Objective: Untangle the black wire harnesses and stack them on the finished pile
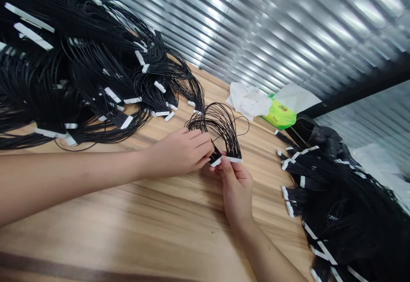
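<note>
A wire harness (226, 124) of thin black wires arches over the wooden table, with a white connector at each of its two ends. In my right hand (235, 184) the white connectors (233, 159) are pinched between thumb and fingers, side by side at an angle. My left hand (184, 152) is closed at the left side of the harness, its fingertips curled at the wires near the left connector. What exactly those left fingers grip is partly hidden behind the hand. One loose wire loops out to the right of the bundle.
Heaped black harnesses (96, 73) with white connectors cover the table's left back. A second pile (349, 213) lies at the right. Behind stand crumpled white tissue (248, 98) and a green packet (280, 113), against a corrugated metal wall (256, 30). The table top (153, 231) is wood-grained.
</note>
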`<state>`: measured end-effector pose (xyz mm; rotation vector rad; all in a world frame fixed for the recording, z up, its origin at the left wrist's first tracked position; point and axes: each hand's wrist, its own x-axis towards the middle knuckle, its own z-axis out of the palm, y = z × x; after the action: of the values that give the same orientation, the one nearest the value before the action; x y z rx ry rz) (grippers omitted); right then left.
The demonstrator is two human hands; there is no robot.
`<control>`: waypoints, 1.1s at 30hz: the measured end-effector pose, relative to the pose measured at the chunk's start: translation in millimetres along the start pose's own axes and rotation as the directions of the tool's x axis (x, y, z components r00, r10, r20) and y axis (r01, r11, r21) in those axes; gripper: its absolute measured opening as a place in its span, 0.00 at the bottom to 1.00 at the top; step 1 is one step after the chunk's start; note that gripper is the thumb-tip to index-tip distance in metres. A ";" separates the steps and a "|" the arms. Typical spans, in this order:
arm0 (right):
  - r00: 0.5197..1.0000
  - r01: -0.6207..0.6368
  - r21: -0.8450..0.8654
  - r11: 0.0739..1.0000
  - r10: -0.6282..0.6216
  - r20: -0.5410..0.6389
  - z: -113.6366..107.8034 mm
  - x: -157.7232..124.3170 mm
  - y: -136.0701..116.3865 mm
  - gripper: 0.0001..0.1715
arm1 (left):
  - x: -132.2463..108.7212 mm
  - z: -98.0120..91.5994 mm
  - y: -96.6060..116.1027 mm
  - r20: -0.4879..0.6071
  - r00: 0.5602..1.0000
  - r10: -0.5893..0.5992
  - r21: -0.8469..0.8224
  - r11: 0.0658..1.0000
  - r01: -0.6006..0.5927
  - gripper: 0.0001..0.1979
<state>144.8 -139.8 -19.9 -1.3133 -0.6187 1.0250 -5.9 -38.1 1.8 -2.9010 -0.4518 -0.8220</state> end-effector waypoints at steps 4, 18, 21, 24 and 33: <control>0.998 -0.056 0.277 0.959 0.064 -0.020 -0.6 8.3 -5.8 0.10 | -2.3 -5.2 -6.3 -0.181 0.946 0.270 0.027 0.963 -0.269 0.11; 0.919 -0.391 0.628 0.672 0.321 0.229 -12.3 17.2 -12.8 0.16 | -14.0 -8.2 -24.7 -0.461 0.843 0.278 0.184 0.959 -0.216 0.06; 0.948 -0.318 0.648 0.692 0.253 0.195 -10.6 19.6 -14.2 0.12 | -12.4 -8.6 -27.1 -0.509 0.827 0.238 0.215 0.966 -0.146 0.07; 0.951 -0.308 0.624 0.718 0.252 0.179 -8.5 19.1 -14.8 0.12 | -10.6 -6.0 -22.3 -0.495 0.826 0.271 0.184 0.961 -0.205 0.04; 0.949 -0.312 0.575 0.757 0.280 0.146 -4.2 16.9 -9.9 0.16 | -10.4 -8.4 -32.3 -0.317 0.922 0.221 0.173 0.970 -0.173 0.12</control>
<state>158.6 -126.4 -14.1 -0.8326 -0.0880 1.3805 -28.5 -11.4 3.7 -2.5511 -0.1721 -1.1664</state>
